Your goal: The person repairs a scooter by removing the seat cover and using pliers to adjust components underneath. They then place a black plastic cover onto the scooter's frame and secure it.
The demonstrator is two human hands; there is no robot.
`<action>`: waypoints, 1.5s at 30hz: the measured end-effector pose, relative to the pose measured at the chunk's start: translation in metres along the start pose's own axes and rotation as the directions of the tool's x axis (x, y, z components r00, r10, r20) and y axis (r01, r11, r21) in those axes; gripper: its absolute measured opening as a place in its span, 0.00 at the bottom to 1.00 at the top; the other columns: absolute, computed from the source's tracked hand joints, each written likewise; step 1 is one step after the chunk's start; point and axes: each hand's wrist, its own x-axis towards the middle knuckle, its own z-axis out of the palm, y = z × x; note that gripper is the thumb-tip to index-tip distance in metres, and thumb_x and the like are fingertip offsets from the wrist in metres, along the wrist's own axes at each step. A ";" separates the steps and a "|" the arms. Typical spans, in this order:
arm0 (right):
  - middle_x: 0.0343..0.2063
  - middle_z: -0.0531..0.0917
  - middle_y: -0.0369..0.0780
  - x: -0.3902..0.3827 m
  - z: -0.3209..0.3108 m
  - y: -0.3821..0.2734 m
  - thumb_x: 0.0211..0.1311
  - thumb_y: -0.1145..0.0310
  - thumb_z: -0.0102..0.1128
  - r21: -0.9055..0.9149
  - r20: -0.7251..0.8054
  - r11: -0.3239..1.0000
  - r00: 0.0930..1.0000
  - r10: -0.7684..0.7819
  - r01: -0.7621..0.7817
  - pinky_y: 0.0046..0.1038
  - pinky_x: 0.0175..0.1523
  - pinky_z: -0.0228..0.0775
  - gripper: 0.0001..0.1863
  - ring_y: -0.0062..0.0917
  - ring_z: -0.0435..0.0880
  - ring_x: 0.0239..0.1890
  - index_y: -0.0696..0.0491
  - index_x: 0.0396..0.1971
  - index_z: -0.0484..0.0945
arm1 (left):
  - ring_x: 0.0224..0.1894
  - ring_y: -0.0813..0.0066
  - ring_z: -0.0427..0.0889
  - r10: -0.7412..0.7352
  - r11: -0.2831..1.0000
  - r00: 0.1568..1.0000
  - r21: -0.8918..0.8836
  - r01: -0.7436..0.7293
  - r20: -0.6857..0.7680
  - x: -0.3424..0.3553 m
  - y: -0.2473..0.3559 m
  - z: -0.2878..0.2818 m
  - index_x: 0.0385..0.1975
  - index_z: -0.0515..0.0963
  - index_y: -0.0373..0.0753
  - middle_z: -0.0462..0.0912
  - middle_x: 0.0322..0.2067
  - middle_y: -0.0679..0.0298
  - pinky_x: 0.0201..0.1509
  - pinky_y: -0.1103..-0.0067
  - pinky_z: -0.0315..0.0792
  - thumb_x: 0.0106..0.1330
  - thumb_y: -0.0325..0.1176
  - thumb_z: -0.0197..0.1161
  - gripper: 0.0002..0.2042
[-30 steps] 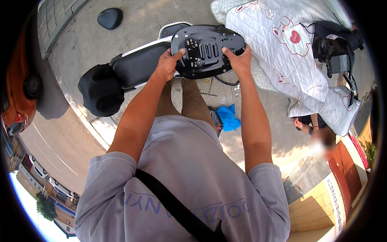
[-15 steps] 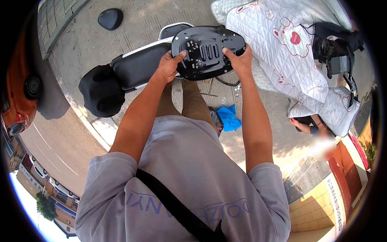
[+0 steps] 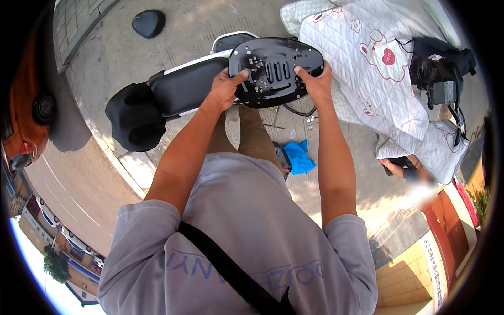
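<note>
A glossy black oval plate point(image 3: 278, 55), with slots, holes and small pale pieces scattered over it that are too small to name, is held flat between my hands. My left hand point(image 3: 227, 90) grips its left end, thumb on top. My right hand point(image 3: 316, 84) grips the right end the same way, fingers partly hidden behind the rim. Just left of the plate is a white-trimmed scooter with a long black seat point(image 3: 191, 84) and a draped black cover point(image 3: 134, 118). Small pale bits point(image 3: 311, 122) and a black loop lie below the plate, near my right forearm.
A black saddle-shaped part point(image 3: 148, 23) lies on the paving. At right, a printed white quilt point(image 3: 349, 63) covers a scooter point(image 3: 443, 89); another person's arm point(image 3: 396, 168) is below it. A blue bag point(image 3: 299, 156) is by my legs. A curb and an orange car point(image 3: 21, 131) are left.
The plate and surrounding scene sit slightly farther right in the view, the plate also a little lower. Both hands keep their grip on it.
</note>
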 end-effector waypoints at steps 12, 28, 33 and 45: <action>0.50 0.84 0.52 0.001 -0.002 -0.004 0.43 0.60 0.87 0.083 0.052 0.996 0.998 0.026 -0.031 0.35 0.62 0.76 0.47 0.36 0.85 0.51 0.69 0.59 0.72 | 0.44 0.73 0.88 0.022 0.999 0.999 0.037 -0.020 -0.045 -0.003 -0.001 0.002 0.51 0.80 0.42 0.88 0.44 0.66 0.47 0.70 0.84 0.71 0.33 0.72 0.13; 0.64 0.68 0.57 0.006 0.000 0.007 0.43 0.57 0.87 -0.020 0.059 1.000 0.998 0.010 -0.009 0.41 0.74 0.64 0.56 0.45 0.71 0.67 0.67 0.69 0.64 | 0.47 0.72 0.88 -0.012 1.000 0.999 0.009 0.012 -0.033 0.004 -0.007 -0.008 0.53 0.80 0.44 0.88 0.45 0.69 0.51 0.68 0.83 0.70 0.34 0.74 0.15; 0.65 0.66 0.58 0.006 0.000 0.010 0.43 0.57 0.87 -0.015 0.050 1.000 0.999 0.016 -0.016 0.41 0.74 0.63 0.57 0.46 0.70 0.68 0.67 0.69 0.63 | 0.48 0.72 0.88 -0.009 1.000 1.000 0.007 0.009 -0.020 0.004 -0.007 -0.007 0.53 0.80 0.44 0.89 0.46 0.69 0.52 0.68 0.83 0.70 0.36 0.74 0.15; 0.50 0.84 0.51 0.006 0.003 0.012 0.45 0.61 0.86 -0.051 -0.026 0.996 0.997 -0.068 0.067 0.34 0.61 0.76 0.45 0.35 0.84 0.52 0.68 0.60 0.73 | 0.43 0.72 0.88 0.017 1.000 0.999 -0.015 -0.018 -0.033 0.005 -0.006 -0.005 0.53 0.78 0.42 0.88 0.43 0.66 0.46 0.68 0.84 0.70 0.35 0.74 0.16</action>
